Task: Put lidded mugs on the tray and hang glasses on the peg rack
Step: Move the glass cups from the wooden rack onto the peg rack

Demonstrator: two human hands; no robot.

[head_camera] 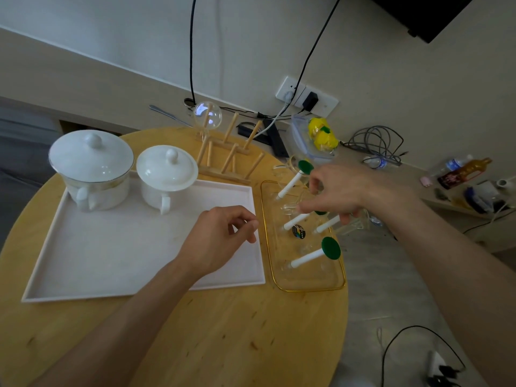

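Your left hand (pixel 220 238) hovers near the center of the frame, over the right edge of the white tray (pixel 83 263), its fingers (pixel 245 222) loosely curled with nothing in them. Your right hand (pixel 340 191) reaches in from the right, over the clear gold-rimmed peg rack (pixel 307 286) that lies just beside the tray on the round wooden worktop (pixel 223 344). Its fingers are spread downward among the white pegs, and a clear glass (pixel 351 224) shows blurred beneath them; you cannot tell from this view whether they grip it or only touch it.

2 lidded white mugs stand on the tray in the left of the frame: the larger mug (pixel 92 169) at the far left corner, the smaller mug (pixel 166 177) just beside it toward the center, both with handles pointing toward you. The rest of the tray floor is bare.

On the clear rack, 4 white pegs lean to the upper right. The farthest peg (pixel 290 185) and the nearest peg (pixel 307 258) carry green round caps; the 2 middle ones are partly hidden by your right hand. A small round sticker (pixel 298 231) sits on the rack between them.

Behind the tray stands a wooden peg rack (pixel 229 155), with 1 round glass (pixel 208 114) hung upside down on its far left peg.
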